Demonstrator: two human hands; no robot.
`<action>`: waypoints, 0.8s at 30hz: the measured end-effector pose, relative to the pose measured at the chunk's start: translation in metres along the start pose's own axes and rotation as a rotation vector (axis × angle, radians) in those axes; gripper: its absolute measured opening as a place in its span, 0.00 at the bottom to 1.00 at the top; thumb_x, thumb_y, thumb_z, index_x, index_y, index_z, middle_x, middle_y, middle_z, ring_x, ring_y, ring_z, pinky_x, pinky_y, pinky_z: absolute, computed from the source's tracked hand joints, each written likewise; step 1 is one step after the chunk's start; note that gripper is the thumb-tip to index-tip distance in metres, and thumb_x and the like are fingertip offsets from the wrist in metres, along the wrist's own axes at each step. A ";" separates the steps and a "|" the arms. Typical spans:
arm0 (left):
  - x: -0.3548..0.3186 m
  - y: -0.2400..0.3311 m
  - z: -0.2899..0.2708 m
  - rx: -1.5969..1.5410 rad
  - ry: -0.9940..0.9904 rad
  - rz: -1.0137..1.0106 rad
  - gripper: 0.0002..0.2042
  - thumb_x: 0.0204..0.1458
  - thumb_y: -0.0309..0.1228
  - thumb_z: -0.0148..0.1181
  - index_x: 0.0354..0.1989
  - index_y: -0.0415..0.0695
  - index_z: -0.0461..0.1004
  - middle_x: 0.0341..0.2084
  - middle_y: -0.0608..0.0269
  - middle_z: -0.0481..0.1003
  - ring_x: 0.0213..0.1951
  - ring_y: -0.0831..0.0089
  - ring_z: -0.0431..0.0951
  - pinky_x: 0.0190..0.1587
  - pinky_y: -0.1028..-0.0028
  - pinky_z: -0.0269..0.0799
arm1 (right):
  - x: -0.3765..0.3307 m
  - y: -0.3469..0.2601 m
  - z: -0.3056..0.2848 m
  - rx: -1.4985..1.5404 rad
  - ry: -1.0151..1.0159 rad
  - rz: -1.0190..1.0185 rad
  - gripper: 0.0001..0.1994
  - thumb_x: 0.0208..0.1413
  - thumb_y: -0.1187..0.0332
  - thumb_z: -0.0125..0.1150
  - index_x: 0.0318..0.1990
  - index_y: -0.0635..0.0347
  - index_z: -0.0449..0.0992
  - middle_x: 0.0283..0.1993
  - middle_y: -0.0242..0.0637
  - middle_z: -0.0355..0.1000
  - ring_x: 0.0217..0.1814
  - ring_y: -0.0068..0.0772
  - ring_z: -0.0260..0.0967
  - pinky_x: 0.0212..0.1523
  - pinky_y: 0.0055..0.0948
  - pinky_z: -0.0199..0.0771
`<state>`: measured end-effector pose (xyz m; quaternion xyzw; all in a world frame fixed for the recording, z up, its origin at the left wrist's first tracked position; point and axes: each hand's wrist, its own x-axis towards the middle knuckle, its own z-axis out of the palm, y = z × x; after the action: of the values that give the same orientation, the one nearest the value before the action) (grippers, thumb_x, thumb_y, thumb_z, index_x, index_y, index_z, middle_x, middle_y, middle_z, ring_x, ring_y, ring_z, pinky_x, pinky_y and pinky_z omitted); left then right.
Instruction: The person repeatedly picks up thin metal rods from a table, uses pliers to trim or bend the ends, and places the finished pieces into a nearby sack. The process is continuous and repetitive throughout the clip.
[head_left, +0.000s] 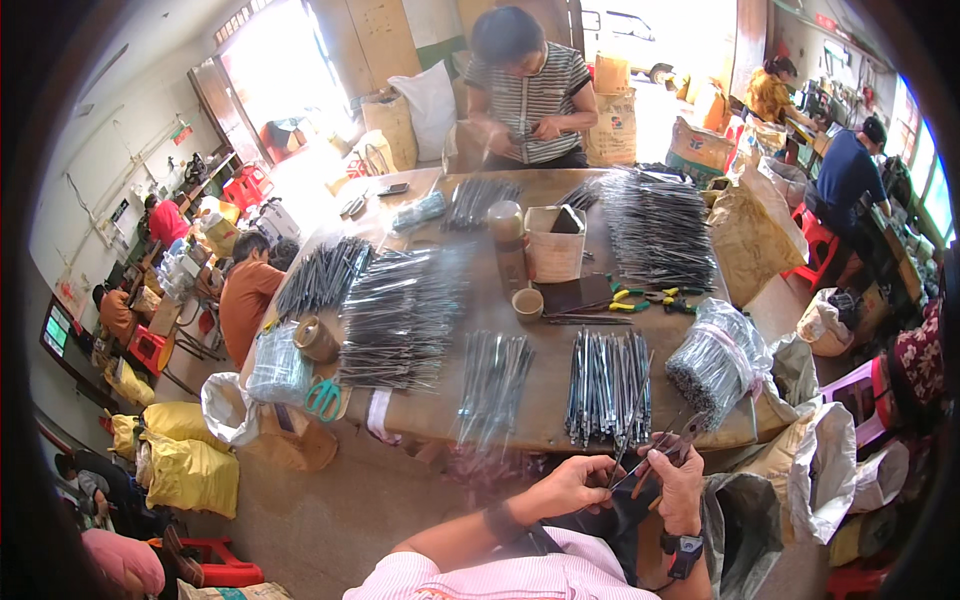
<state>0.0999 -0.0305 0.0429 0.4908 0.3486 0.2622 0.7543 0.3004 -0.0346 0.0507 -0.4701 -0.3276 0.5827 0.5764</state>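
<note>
My left hand (pixel 572 487) pinches slim dark metal rods (pixel 622 447) just off the table's near edge. Closed around what looks like a pair of pliers (pixel 690 428), my right hand (pixel 680 490) is close beside it, at the lower ends of the rods. Finer detail between the fingers is too small to make out. Just beyond my hands, a row of similar rods (pixel 608 385) lies on the wooden table (pixel 545 425). To its right is a plastic-wrapped bundle of rods (pixel 712 365), and to its left a sparser row (pixel 493 385).
Larger rod piles (pixel 400 320) cover the table's left and far right. Mid-table stand a white bucket (pixel 555 245), a jar (pixel 507 235) and yellow-handled pliers (pixel 628 300). Teal scissors (pixel 323 398) lie left. A person (pixel 530 100) stands opposite; open sacks (pixel 800 470) crowd my right.
</note>
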 end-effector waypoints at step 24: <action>0.035 -0.033 -0.008 -0.414 0.075 -0.097 0.08 0.55 0.28 0.62 0.41 0.41 0.72 0.29 0.68 0.73 0.24 0.84 0.68 0.23 0.85 0.60 | -0.002 0.017 0.007 -0.174 0.061 -0.092 0.07 0.54 0.81 0.62 0.39 0.64 0.72 0.30 0.32 0.73 0.28 0.21 0.72 0.30 0.22 0.74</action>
<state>0.1171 -0.0123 0.0010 0.2977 0.3384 0.3096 0.8373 0.2873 -0.0370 0.0381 -0.5203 -0.3804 0.5102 0.5694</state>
